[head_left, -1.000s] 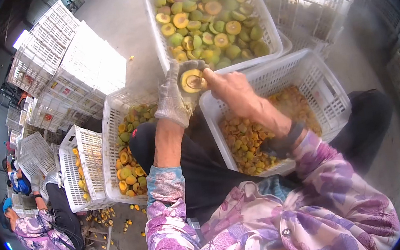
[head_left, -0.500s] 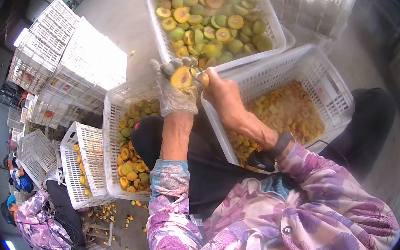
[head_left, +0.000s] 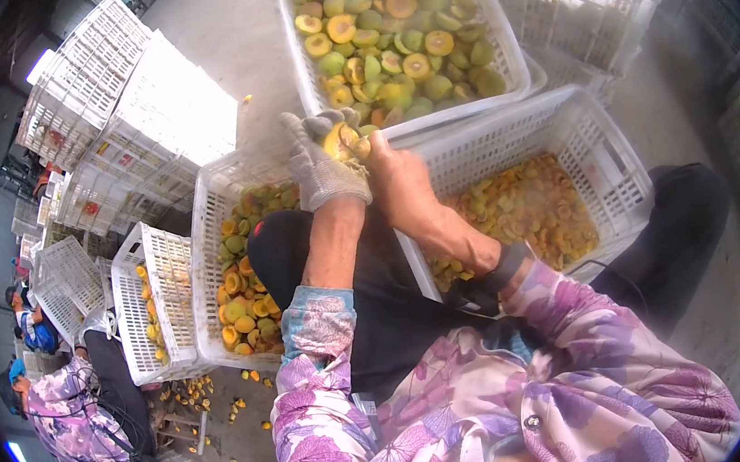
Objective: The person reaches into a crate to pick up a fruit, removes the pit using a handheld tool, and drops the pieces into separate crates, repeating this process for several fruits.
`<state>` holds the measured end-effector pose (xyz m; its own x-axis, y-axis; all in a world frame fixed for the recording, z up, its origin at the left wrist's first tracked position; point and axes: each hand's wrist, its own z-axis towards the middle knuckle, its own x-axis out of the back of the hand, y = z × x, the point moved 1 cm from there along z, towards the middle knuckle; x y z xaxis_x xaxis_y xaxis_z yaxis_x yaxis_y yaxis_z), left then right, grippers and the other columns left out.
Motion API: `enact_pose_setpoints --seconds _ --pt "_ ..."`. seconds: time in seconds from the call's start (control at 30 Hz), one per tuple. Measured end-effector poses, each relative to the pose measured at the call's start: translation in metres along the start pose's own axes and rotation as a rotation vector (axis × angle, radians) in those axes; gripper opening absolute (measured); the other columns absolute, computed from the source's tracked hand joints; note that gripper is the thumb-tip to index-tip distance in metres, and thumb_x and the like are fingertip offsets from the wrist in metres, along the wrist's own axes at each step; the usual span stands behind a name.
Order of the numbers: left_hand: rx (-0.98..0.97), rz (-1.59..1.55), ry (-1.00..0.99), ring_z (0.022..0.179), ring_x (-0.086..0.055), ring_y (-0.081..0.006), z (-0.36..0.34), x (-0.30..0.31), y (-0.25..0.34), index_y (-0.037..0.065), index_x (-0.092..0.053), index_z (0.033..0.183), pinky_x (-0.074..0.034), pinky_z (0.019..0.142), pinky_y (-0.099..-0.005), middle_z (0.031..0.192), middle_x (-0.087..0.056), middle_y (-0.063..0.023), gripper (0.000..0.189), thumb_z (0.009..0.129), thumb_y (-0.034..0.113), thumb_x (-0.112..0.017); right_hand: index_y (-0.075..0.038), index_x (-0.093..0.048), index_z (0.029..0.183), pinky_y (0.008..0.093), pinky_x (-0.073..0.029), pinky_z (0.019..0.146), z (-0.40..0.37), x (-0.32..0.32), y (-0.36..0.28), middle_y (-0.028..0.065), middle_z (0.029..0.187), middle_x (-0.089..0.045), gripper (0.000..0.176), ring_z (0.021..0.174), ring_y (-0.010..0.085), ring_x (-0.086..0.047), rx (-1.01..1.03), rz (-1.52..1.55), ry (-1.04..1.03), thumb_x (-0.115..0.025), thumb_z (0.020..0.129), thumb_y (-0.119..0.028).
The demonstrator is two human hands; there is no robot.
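My left hand [head_left: 325,174], in a pale knit glove, holds a peach half [head_left: 342,140] with its yellow cut face up. My bare right hand [head_left: 406,188] is closed against the fruit's right side. The small looped metal tool seen in it earlier is now mostly hidden behind fingers and fruit. Just beyond both hands, a white crate [head_left: 419,120] is heaped with green-skinned peach halves [head_left: 406,67]. Below my right forearm, another white crate [head_left: 504,124] contains orange-yellow fruit pieces [head_left: 536,203].
On the left stands a crate [head_left: 202,277] of scooped-looking orange halves [head_left: 238,310], beside another slatted crate [head_left: 172,295]. Stacked white crates [head_left: 124,113] rise behind. A seated person [head_left: 71,411] is at far left. Fruit scraps [head_left: 239,403] litter the floor. More crates [head_left: 586,1] stand upper right.
My right hand has turned and moved in closer to the fruit, covering the looped tool. The peach half has tilted in the glove, and its cut face now looks broken up.
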<state>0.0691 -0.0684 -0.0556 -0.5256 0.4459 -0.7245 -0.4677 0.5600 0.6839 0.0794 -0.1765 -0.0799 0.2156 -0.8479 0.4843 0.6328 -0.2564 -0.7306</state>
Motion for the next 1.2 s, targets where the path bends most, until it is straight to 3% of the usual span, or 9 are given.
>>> enact_pose_setpoints --seconds 0.13,0.37,0.6,0.73,0.8,0.87,0.93,1.03,1.2 --pt "0.028 0.056 -0.113 0.077 -0.058 -0.0203 -0.014 -0.009 0.008 0.013 -0.046 0.067 -0.048 0.071 -0.0321 0.076 -0.057 -0.0067 0.046 0.097 0.048 -0.044 0.000 -0.051 0.093 0.0415 -0.043 0.048 0.006 0.010 0.002 0.0174 0.063 -0.058 0.013 0.053 0.0334 -0.058 0.081 0.210 -0.032 -0.055 0.081 -0.001" --pt "-0.016 0.036 -0.324 0.073 -0.057 -0.0251 -0.013 -0.016 -0.002 0.011 -0.048 0.067 -0.049 0.071 -0.0367 0.070 -0.055 -0.0078 0.046 0.099 0.044 -0.041 -0.002 -0.051 0.092 0.0233 -0.028 0.035 0.025 0.086 -0.005 0.0001 0.060 -0.045 0.008 0.039 0.0080 -0.036 -0.562 0.936 -0.995 -0.048 0.086 -0.007" --pt "-0.177 0.080 -0.290 0.076 -0.062 -0.0267 -0.020 -0.030 -0.005 0.006 -0.054 0.072 -0.052 0.071 -0.0391 0.076 -0.062 -0.0125 0.049 0.099 0.045 -0.040 0.004 -0.053 0.092 0.0307 -0.039 0.036 0.017 0.054 0.006 0.0048 0.060 -0.050 0.014 0.043 0.0160 -0.049 0.327 0.363 -0.272 -0.047 0.083 -0.004" --pt "-0.141 0.171 -0.183 0.077 -0.064 -0.0266 -0.030 -0.035 -0.004 0.004 -0.057 0.075 -0.053 0.071 -0.0371 0.080 -0.064 -0.0150 0.050 0.098 0.045 -0.042 0.005 -0.051 0.088 0.0299 -0.037 0.036 0.027 0.083 -0.014 0.0025 0.062 -0.050 0.011 0.044 0.0140 -0.047 -0.499 0.520 -0.853 -0.047 0.082 -0.004" --pt "-0.111 0.152 -0.179 0.074 -0.064 -0.0265 -0.031 -0.038 -0.006 0.003 -0.058 0.077 -0.053 0.070 -0.0350 0.079 -0.064 -0.0152 0.049 0.099 0.043 -0.042 0.006 -0.050 0.086 0.0344 -0.038 0.037 0.023 0.076 -0.008 0.0081 0.064 -0.055 0.010 0.042 0.0204 -0.048 -0.436 0.436 -0.739 -0.051 0.081 -0.004" --pt "0.025 0.156 -0.109 0.074 -0.064 -0.0265 -0.030 -0.035 -0.008 0.003 -0.058 0.077 -0.053 0.070 -0.0350 0.079 -0.064 -0.0149 0.049 0.099 0.043 -0.041 0.005 -0.048 0.082 0.0388 -0.041 0.042 0.013 0.061 0.028 0.0173 0.066 -0.059 0.012 0.043 0.0305 -0.050 0.571 0.013 -0.058 -0.055 0.081 -0.005" --pt "0.160 0.160 -0.037 0.074 -0.064 -0.0265 -0.033 -0.035 -0.008 0.003 -0.058 0.078 -0.053 0.070 -0.0350 0.080 -0.065 -0.0146 0.048 0.099 0.042 -0.041 0.004 -0.046 0.084 0.0413 -0.041 0.044 0.013 0.058 0.037 0.0224 0.069 -0.059 0.014 0.045 0.0374 -0.050 0.555 -0.006 -0.144 -0.057 0.080 -0.005" --pt "0.224 0.130 0.036 0.071 -0.063 -0.0251 -0.043 -0.036 -0.005 0.002 -0.059 0.076 -0.054 0.067 -0.0337 0.077 -0.065 -0.0137 0.048 0.099 0.041 -0.042 0.002 -0.044 0.086 0.0409 -0.040 0.043 0.017 0.050 0.046 0.0207 0.067 -0.058 0.013 0.043 0.0356 -0.046 0.438 0.149 -0.499 -0.055 0.082 -0.004" --pt "-0.176 0.551 -0.685 0.063 -0.062 -0.0243 -0.042 -0.045 0.014 0.003 -0.058 0.070 -0.050 0.057 -0.0319 0.068 -0.062 -0.0121 0.049 0.099 0.040 -0.045 -0.004 -0.053 0.101 0.0393 -0.042 0.048 0.017 0.107 0.015 0.0184 0.065 -0.054 0.023 0.055 0.0332 -0.056 -0.500 0.926 -1.222 -0.059 0.079 -0.003"
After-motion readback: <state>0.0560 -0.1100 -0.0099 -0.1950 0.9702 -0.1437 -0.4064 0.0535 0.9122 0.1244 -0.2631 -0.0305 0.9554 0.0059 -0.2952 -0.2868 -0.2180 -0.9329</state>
